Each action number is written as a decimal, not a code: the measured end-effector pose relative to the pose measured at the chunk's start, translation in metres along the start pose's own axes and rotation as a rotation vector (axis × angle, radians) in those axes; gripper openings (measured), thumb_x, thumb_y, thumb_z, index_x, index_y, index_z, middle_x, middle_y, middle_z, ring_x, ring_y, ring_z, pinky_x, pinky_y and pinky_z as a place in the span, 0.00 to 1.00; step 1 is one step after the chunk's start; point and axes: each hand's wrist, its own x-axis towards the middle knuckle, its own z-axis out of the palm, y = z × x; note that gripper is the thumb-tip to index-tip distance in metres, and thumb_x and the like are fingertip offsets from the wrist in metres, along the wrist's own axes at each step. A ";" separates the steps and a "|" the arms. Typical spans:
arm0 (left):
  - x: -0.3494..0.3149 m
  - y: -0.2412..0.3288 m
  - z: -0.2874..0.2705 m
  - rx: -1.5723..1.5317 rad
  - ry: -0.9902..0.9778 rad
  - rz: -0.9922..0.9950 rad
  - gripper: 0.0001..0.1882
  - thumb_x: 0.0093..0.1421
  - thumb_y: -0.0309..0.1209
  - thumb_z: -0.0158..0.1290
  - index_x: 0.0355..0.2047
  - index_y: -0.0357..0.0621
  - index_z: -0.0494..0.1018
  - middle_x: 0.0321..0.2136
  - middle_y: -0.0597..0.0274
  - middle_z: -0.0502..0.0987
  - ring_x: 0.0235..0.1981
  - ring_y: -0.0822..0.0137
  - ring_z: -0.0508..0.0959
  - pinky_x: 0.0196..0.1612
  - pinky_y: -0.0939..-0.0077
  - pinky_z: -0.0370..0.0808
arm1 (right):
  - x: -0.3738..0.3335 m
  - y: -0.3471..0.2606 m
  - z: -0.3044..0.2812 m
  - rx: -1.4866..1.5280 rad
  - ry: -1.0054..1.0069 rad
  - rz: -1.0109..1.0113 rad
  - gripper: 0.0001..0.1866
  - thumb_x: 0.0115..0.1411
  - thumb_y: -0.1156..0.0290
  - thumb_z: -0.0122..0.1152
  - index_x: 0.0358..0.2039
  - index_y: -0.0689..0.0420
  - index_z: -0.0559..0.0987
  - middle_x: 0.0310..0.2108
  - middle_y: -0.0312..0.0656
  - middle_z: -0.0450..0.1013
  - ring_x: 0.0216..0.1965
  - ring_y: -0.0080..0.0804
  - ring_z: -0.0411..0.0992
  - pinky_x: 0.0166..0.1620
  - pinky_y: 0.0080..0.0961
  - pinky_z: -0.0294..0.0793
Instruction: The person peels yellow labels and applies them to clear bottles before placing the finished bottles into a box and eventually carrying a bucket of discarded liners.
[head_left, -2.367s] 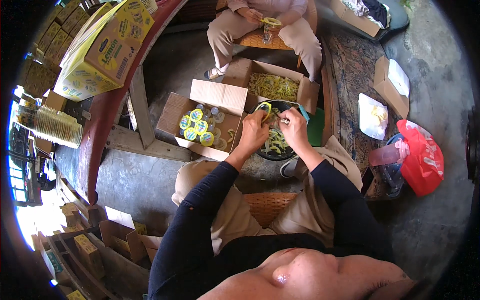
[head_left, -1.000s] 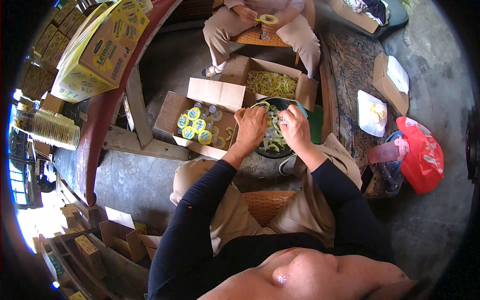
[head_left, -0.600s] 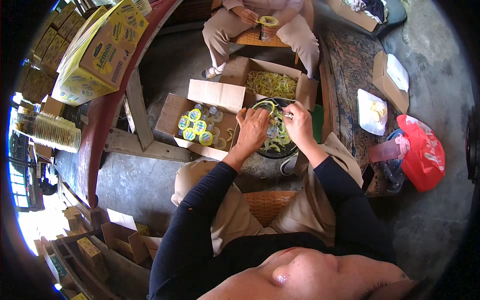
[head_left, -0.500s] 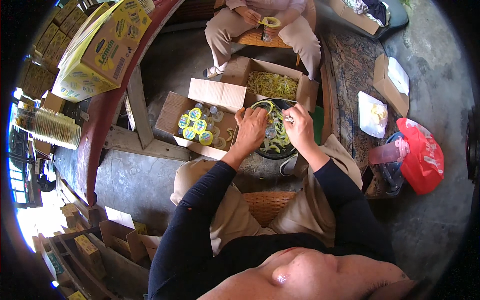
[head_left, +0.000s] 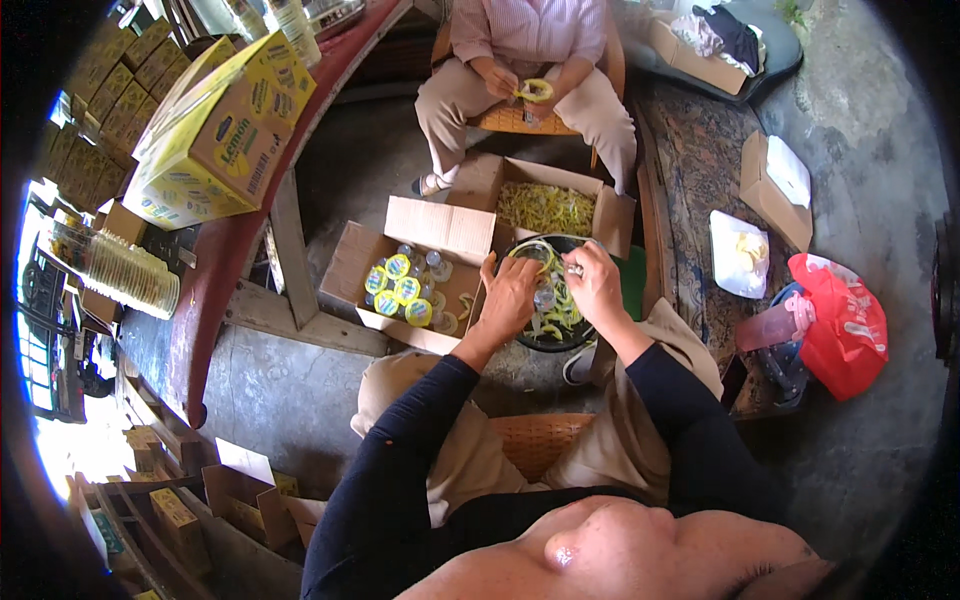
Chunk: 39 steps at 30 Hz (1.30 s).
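Observation:
In front of me, a round black basin holds curled yellow-green strips and a few clear cup-like pieces. My left hand is over its left side, fingers bent round a yellow-green ring whose far side shows beyond the fingertips. What else lies under those fingers is hidden. Over the right side, my right hand is closed, with a small pale, shiny end poking out of the fist; its kind cannot be told. The hands are close together but apart.
Left of the basin, an open carton holds several small cups with yellow-rimmed lids. Beyond, another carton is full of yellow-green strips. A seated person holds a yellow ring. A red bag lies right; a yellow box stands left.
The whole scene sits slightly lower in view as my head has shifted. My hands stay over the basin, left fingers still at the ring. The co-worker's hands have moved slightly.

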 end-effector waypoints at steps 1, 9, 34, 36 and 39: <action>0.000 -0.002 0.001 -0.005 -0.006 -0.018 0.10 0.56 0.23 0.46 0.40 0.46 0.70 0.35 0.61 0.74 0.44 0.57 0.71 0.57 0.45 0.53 | -0.001 -0.002 -0.002 0.013 0.000 -0.004 0.09 0.43 0.83 0.61 0.28 0.60 0.75 0.29 0.46 0.68 0.35 0.48 0.71 0.38 0.39 0.70; 0.005 -0.007 0.000 -0.011 0.103 -0.035 0.09 0.56 0.23 0.48 0.39 0.44 0.69 0.34 0.58 0.73 0.42 0.55 0.71 0.55 0.48 0.55 | -0.003 -0.021 -0.005 -0.055 0.015 -0.173 0.10 0.42 0.82 0.63 0.27 0.60 0.74 0.28 0.44 0.66 0.34 0.46 0.69 0.38 0.39 0.70; 0.002 -0.007 0.002 0.012 0.046 -0.138 0.05 0.55 0.30 0.52 0.32 0.45 0.71 0.31 0.59 0.76 0.39 0.57 0.73 0.54 0.47 0.56 | -0.006 -0.003 0.013 0.011 -0.068 -0.004 0.08 0.44 0.82 0.61 0.28 0.60 0.75 0.28 0.45 0.68 0.35 0.48 0.70 0.38 0.40 0.70; 0.000 -0.006 0.003 0.005 0.072 -0.125 0.04 0.56 0.29 0.51 0.31 0.45 0.71 0.30 0.60 0.76 0.39 0.57 0.73 0.54 0.48 0.56 | -0.009 -0.011 0.007 -0.035 -0.087 -0.040 0.08 0.44 0.82 0.61 0.28 0.60 0.76 0.29 0.45 0.68 0.35 0.47 0.70 0.39 0.40 0.70; 0.003 -0.002 0.003 0.007 0.082 -0.090 0.04 0.57 0.28 0.51 0.32 0.45 0.72 0.30 0.61 0.76 0.39 0.57 0.73 0.53 0.50 0.57 | -0.009 -0.012 0.005 -0.117 -0.081 -0.102 0.09 0.44 0.82 0.61 0.29 0.60 0.76 0.29 0.45 0.68 0.36 0.47 0.70 0.40 0.39 0.70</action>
